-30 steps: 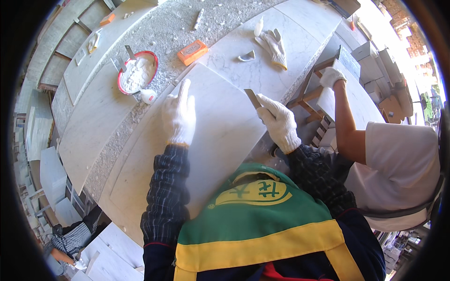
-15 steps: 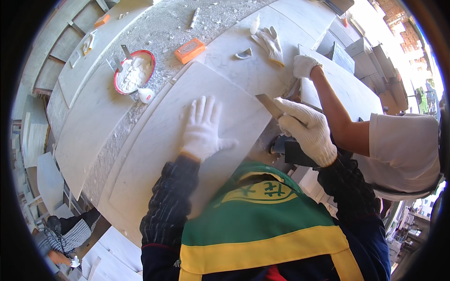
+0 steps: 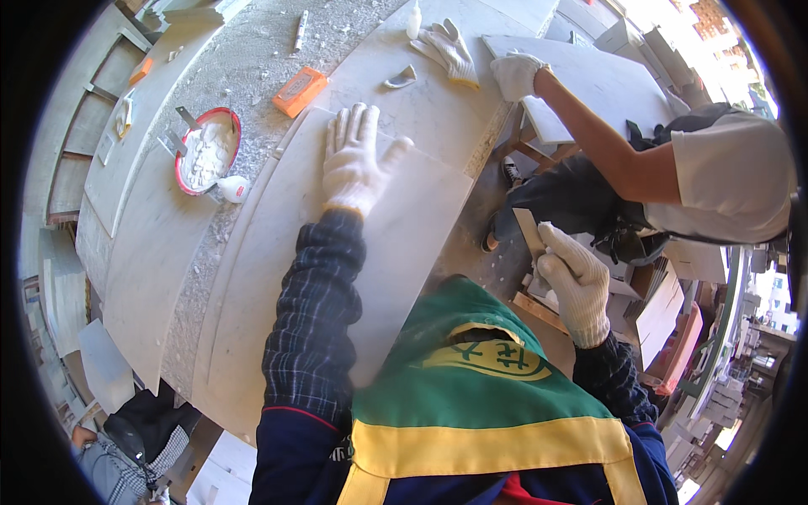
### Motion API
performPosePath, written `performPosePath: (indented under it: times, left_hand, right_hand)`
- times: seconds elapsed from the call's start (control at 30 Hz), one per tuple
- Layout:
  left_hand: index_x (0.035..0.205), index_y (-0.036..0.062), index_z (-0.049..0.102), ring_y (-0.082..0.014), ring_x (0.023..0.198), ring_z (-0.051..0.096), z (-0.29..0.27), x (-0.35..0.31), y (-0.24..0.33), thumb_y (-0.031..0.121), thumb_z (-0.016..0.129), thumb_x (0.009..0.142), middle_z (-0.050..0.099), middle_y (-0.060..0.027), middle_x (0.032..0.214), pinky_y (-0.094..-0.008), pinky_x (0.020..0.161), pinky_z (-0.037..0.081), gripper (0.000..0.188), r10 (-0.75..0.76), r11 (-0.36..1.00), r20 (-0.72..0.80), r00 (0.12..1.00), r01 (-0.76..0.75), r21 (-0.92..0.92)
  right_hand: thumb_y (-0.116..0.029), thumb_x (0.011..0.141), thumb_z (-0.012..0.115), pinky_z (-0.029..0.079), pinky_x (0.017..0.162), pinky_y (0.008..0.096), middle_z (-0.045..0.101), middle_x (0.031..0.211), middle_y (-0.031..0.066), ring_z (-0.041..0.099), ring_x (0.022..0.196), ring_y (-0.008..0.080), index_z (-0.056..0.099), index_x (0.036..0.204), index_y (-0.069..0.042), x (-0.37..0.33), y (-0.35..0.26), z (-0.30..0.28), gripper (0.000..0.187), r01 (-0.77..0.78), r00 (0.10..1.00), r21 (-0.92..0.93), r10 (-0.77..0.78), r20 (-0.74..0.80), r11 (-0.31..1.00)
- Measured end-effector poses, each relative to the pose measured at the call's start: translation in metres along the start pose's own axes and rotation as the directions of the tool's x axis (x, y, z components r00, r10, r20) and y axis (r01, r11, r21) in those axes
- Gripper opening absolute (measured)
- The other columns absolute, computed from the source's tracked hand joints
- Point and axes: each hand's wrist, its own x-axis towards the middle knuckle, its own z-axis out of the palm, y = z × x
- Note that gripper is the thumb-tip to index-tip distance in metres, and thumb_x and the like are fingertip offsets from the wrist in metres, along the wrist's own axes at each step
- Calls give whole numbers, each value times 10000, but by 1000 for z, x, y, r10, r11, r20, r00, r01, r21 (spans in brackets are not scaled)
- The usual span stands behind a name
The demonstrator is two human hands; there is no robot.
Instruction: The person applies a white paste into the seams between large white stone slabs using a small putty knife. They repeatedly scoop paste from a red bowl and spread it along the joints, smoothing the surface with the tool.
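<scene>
My left hand [image 3: 355, 158], in a white knit glove, lies flat with fingers spread near the far end of a pale, marble-like slab [image 3: 408, 231]. Off the slab's right edge, my right hand [image 3: 577, 290], also gloved, is closed round a flat metal scraper [image 3: 528, 231]. The blade points up and away from me, touching nothing. Beyond the slab to the left sits a red-rimmed bowl [image 3: 238, 128] of white powdery material, with metal blades stuck at its left side. A small white bottle [image 3: 234, 188] stands beside the bowl.
An orange block-shaped package [image 3: 300, 91], a curved grey piece [image 3: 401, 77], spare gloves [image 3: 453, 55] and a squeeze bottle [image 3: 414, 20] lie beyond the slab. At right, a co-worker's gloved hand [image 3: 515, 77] rests on another slab [image 3: 589, 84]. Another person [image 3: 126, 454] shows at lower left.
My left hand has slid toward the slab's far end. My right hand has drawn back toward me with the scraper, away from the slab edge. The co-worker and their slab stand farther from mine.
</scene>
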Motion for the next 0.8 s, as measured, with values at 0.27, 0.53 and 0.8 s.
performPosePath:
  times: [0.27,0.53,0.8]
  left_hand:
    - [1511,-28,533,-335,1497,460,-1,-39,20,301,442,1150,532,-206,1578,-409,1261,318,497,-211,622,-58,976,88,-778]
    - [1480,-10,573,-337,1467,504,-19,-54,12,272,413,1152,570,-208,1542,-415,1237,361,461,-154,796,-66,986,84,-599]
    - [1195,10,759,-297,1270,662,-87,-132,-56,119,684,1029,737,-151,1294,-406,1106,492,212,-415,853,-158,896,323,-410]
  right_hand:
    - [-8,992,674,541,726,234,738,1007,35,633,798,72,677,1399,14,-5,38,-11,408,-190,981,195,193,1,962]
    - [-76,1012,665,555,754,262,724,939,43,644,806,110,665,1408,31,34,43,28,410,-164,954,130,124,273,978]
    - [-183,993,669,583,870,337,776,1033,181,755,924,268,734,1304,-38,120,52,100,349,246,916,-331,-107,385,911]
